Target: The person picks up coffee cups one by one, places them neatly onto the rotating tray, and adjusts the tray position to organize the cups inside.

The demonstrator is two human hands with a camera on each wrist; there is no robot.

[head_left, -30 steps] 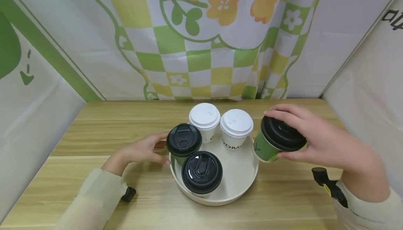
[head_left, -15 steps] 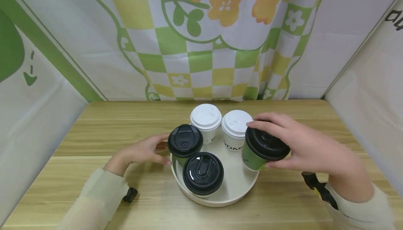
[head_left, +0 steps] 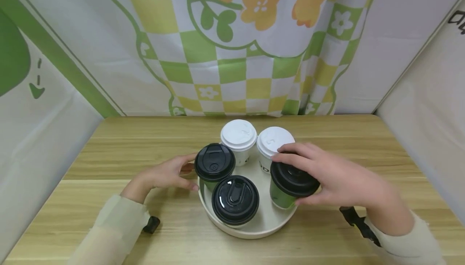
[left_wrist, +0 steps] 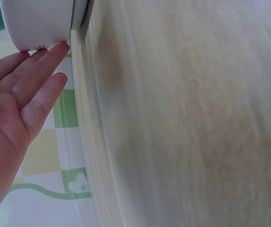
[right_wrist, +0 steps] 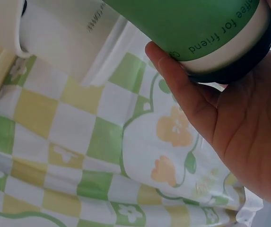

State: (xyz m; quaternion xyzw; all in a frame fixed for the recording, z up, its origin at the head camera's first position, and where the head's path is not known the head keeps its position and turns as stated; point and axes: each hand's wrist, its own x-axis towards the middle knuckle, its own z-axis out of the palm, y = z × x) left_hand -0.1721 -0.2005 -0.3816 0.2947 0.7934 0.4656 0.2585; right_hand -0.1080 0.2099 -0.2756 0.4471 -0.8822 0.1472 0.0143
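My right hand [head_left: 338, 180] grips a green paper coffee cup [head_left: 280, 197] by its black lid, over the right side of a round cream tray [head_left: 250, 234]. The cup tilts a little; whether its base touches the tray I cannot tell. In the right wrist view, lettering shows on the green cup [right_wrist: 196, 28]. My left hand [head_left: 165, 175] is at the tray's left rim, and in the left wrist view its extended fingers [left_wrist: 43, 71] touch the tray's outer wall [left_wrist: 38, 23]. On the tray stand two white-lidded cups [head_left: 238, 134] and two black-lidded cups [head_left: 214, 162].
The tray rests on a wooden table [head_left: 138, 136]. Behind it hangs a green and yellow checked cloth [head_left: 232, 71], with pale fabric walls [head_left: 47, 107] at both sides. Dark straps [head_left: 359, 224] sit at the wrists.
My right hand has carried the green cup leftward and down, from beyond the tray's right rim to over its right side. The left hand stays at the tray's left rim.
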